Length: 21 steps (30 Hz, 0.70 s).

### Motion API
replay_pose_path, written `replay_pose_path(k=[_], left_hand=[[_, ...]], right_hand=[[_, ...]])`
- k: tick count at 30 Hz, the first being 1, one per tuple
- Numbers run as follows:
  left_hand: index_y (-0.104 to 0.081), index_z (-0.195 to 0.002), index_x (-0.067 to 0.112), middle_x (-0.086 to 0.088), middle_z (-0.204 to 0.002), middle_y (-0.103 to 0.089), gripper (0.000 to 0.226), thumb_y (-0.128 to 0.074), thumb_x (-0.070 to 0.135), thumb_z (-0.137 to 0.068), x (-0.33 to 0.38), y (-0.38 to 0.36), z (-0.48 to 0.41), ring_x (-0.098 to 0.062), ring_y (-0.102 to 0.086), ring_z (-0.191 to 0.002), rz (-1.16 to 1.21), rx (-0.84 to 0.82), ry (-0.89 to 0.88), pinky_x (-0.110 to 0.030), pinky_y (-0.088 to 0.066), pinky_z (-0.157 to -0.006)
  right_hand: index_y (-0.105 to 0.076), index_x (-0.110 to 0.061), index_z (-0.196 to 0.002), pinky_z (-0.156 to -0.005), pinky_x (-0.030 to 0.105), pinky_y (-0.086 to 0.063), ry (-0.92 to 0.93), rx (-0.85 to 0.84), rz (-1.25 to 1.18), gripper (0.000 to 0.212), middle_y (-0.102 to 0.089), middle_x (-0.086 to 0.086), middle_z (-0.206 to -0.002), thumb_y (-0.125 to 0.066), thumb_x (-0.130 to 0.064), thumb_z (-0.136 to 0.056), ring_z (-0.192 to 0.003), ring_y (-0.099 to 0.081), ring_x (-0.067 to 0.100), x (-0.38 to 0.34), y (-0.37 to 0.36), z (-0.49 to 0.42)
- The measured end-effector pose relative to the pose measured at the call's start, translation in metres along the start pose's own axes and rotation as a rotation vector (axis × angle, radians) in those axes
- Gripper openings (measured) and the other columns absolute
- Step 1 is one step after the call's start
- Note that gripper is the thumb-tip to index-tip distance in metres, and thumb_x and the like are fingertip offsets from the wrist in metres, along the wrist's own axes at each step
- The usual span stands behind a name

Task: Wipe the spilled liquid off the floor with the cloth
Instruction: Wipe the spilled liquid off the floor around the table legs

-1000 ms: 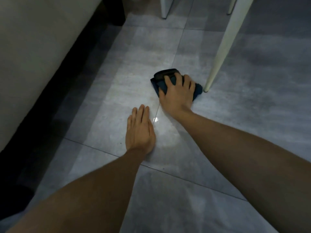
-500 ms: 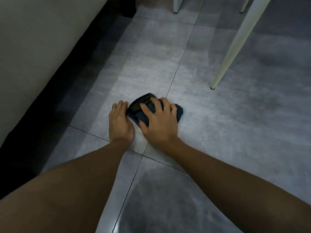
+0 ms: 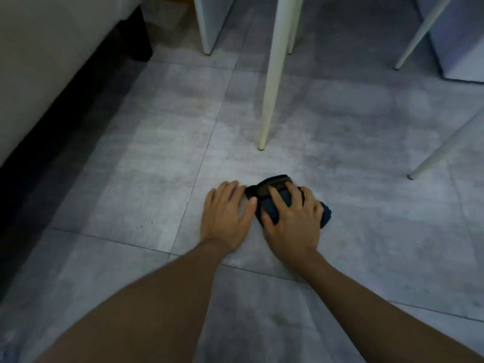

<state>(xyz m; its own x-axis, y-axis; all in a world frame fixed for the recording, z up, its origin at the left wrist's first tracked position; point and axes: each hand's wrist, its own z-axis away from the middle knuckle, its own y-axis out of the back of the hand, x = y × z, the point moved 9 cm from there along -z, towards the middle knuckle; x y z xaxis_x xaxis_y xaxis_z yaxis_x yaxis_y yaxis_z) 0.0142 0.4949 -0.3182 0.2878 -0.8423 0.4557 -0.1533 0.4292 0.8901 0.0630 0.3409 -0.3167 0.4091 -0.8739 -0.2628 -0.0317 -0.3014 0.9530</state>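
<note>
A dark blue folded cloth (image 3: 273, 188) lies on the grey tiled floor (image 3: 146, 153) in the middle of the view. My right hand (image 3: 290, 221) presses flat on top of it with fingers spread, covering most of it. My left hand (image 3: 225, 216) rests palm down on the bare tile right beside the cloth, its thumb touching the cloth's left edge. No wet patch of liquid is clearly visible on the tiles around the cloth.
A white chair leg (image 3: 271, 82) stands on the floor just beyond the cloth. More white legs (image 3: 442, 150) are at the right and furniture bases (image 3: 207, 24) at the back. A beige sofa (image 3: 44, 56) with a dark base runs along the left.
My right hand dragged the cloth back from beside the chair leg until it sat next to my left hand. The view has tilted up, showing more chair legs.
</note>
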Motion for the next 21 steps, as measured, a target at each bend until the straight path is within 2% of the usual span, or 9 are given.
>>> replay_pose_path(k=[3, 5, 7, 9, 12, 15, 17, 19, 21], left_hand=[[-0.058, -0.132, 0.018, -0.002, -0.133, -0.058, 0.065, -0.025, 0.062, -0.098, 0.048, -0.014, -0.005, -0.022, -0.048, -0.126, 0.017, -0.009, -0.088, -0.038, -0.033, -0.109], [-0.059, -0.122, 0.019, -0.001, -0.122, -0.056, 0.067, -0.020, 0.067, -0.095, 0.065, -0.019, -0.007, -0.023, -0.046, -0.115, 0.008, -0.029, -0.041, -0.037, -0.036, -0.100], [-0.058, -0.117, 0.019, -0.001, -0.115, -0.052, 0.075, -0.015, 0.074, -0.088, 0.075, -0.024, -0.011, -0.023, -0.044, -0.110, 0.031, -0.072, 0.052, -0.039, -0.035, -0.099], [-0.057, -0.118, 0.017, -0.002, -0.115, -0.052, 0.077, -0.020, 0.077, -0.088, 0.082, -0.029, -0.015, -0.023, -0.042, -0.113, 0.105, -0.106, 0.139, -0.039, -0.032, -0.103], [-0.055, -0.121, 0.013, -0.007, -0.125, -0.054, 0.060, -0.032, 0.064, -0.099, 0.087, -0.031, -0.021, -0.026, -0.042, -0.120, 0.201, -0.092, 0.250, -0.040, -0.028, -0.106], [-0.054, -0.127, 0.009, -0.012, -0.131, -0.054, 0.058, -0.037, 0.057, -0.101, 0.086, -0.035, -0.025, -0.030, -0.042, -0.125, 0.207, -0.077, 0.340, -0.041, -0.027, -0.108], [-0.054, -0.128, 0.007, -0.013, -0.130, -0.056, 0.055, -0.042, 0.054, -0.100, 0.087, -0.038, -0.029, -0.031, -0.044, -0.124, 0.205, -0.075, 0.333, -0.042, -0.029, -0.108], [-0.055, -0.125, 0.006, -0.014, -0.126, -0.058, 0.046, -0.047, 0.045, -0.100, 0.094, -0.039, -0.033, -0.033, -0.049, -0.120, 0.246, -0.061, 0.291, -0.043, -0.035, -0.106], [-0.054, -0.119, 0.008, -0.013, -0.121, -0.056, 0.035, -0.048, 0.036, -0.100, 0.109, -0.040, -0.035, -0.035, -0.056, -0.108, 0.299, -0.045, 0.227, -0.046, -0.045, -0.095]], right_hand=[[-0.060, -0.025, -0.141, -0.104, 0.055, -0.035, -0.076, 0.001, 0.014, 0.058, -0.052, 0.012, -0.150, -0.051, -0.055, -0.092, -0.134, -0.044, 0.041, 0.031, 0.013, 0.007], [-0.060, -0.024, -0.142, -0.103, 0.052, -0.035, -0.094, 0.025, -0.030, 0.059, -0.054, 0.011, -0.150, -0.045, -0.054, -0.093, -0.133, -0.047, 0.040, 0.043, 0.025, 0.009], [-0.062, -0.021, -0.141, -0.102, 0.049, -0.039, -0.131, 0.092, -0.126, 0.061, -0.058, 0.011, -0.146, -0.041, -0.054, -0.093, -0.129, -0.052, 0.037, 0.052, 0.041, 0.009], [-0.063, -0.018, -0.139, -0.103, 0.047, -0.040, -0.187, 0.146, -0.192, 0.064, -0.061, 0.013, -0.141, -0.040, -0.056, -0.093, -0.127, -0.054, 0.035, 0.059, 0.054, 0.007], [-0.062, -0.019, -0.138, -0.106, 0.045, -0.036, -0.359, 0.158, -0.339, 0.068, -0.066, 0.010, -0.136, -0.035, -0.061, -0.093, -0.128, -0.054, 0.032, 0.081, 0.064, 0.003], [-0.052, -0.021, -0.148, -0.110, 0.048, -0.031, -0.437, 0.010, -0.266, 0.071, -0.059, 0.011, -0.145, -0.036, -0.065, -0.095, -0.136, -0.047, 0.034, 0.094, 0.056, -0.010], [-0.053, -0.022, -0.145, -0.103, 0.048, -0.037, -0.366, -0.092, -0.163, 0.070, -0.061, 0.012, -0.138, -0.035, -0.069, -0.096, -0.127, -0.051, 0.035, 0.087, 0.043, -0.015], [-0.061, -0.018, -0.133, -0.092, 0.045, -0.044, -0.367, -0.088, -0.131, 0.072, -0.065, 0.014, -0.123, -0.031, -0.072, -0.095, -0.111, -0.058, 0.036, 0.089, 0.039, -0.014], [-0.063, -0.012, -0.123, -0.081, 0.042, -0.049, -0.421, -0.061, -0.159, 0.066, -0.066, 0.014, -0.112, -0.037, -0.068, -0.100, -0.099, -0.063, 0.035, 0.098, 0.039, -0.011]])
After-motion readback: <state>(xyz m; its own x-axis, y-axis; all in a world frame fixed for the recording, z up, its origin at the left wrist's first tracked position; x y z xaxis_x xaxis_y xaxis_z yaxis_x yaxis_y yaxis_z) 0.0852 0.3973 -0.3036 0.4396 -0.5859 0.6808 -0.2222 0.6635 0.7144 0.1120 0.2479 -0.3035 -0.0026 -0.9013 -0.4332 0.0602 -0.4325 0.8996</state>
